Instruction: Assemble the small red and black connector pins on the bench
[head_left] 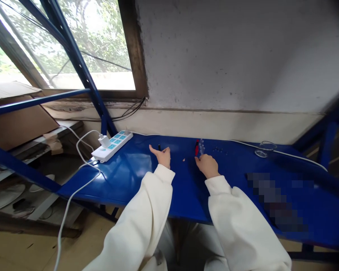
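Observation:
My left hand is over the blue table, thumb stretched out to the left and the other fingers curled. A small black object shows just beyond it; whether the fingers touch it is unclear. To the right, my right hand has its fingers closed at the near end of a clear plastic strip. Beside that strip lies a red and black tool, close to my right fingertips. Between my hands sits a tiny copper-coloured piece.
A white power strip with a plugged-in adapter is at the back left. Small dark bits lie right of the clear strip. Farther right are a clear round item and a white cable. Blue posts flank the table.

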Available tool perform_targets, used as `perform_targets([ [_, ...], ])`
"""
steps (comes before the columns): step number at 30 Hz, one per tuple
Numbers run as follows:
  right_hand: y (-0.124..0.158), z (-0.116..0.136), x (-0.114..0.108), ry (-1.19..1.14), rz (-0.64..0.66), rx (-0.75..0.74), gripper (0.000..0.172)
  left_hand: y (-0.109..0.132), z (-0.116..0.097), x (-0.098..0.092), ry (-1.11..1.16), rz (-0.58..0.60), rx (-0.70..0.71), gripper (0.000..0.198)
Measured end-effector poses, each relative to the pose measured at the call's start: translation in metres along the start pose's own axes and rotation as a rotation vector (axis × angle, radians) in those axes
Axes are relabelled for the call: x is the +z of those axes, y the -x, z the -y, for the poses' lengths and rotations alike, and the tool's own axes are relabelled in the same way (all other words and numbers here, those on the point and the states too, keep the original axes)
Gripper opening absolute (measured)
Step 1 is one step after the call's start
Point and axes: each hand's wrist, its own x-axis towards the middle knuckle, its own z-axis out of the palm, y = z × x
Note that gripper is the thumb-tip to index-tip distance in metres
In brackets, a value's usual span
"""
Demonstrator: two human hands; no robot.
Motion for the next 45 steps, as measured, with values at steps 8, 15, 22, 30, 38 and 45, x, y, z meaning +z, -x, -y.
perform_targets([
  [8, 0.006, 0.007, 0.006, -0.003, -0.032, -0.095, 0.038, -0.009, 0.001, 0.002, 0.205, -0.062, -0.150, 0.074],
  [15, 0.010, 0.012, 0.002, -0.081, -0.094, -0.203, 0.042, -0.008, 0.003, 0.002, 0.324, -0.035, -0.212, 0.043],
  [22, 0.015, 0.020, 0.006, -0.325, -0.172, -0.381, 0.037, 0.004, -0.003, 0.002, 0.431, 0.205, -0.287, 0.019],
  [30, 0.017, 0.020, 0.006, -0.627, -0.210, -0.506, 0.036, 0.014, -0.008, 0.003, 0.287, 0.712, -0.226, 0.036],
  [38, 0.015, 0.019, 0.010, -0.637, -0.300, -0.523, 0.033, 0.015, -0.005, 0.005, 0.245, 0.720, -0.220, 0.041],
  [45, 0.014, 0.018, 0.011, -0.619, -0.363, -0.524, 0.031, 0.017, -0.007, 0.005, 0.270, 0.724, -0.208, 0.039],
])
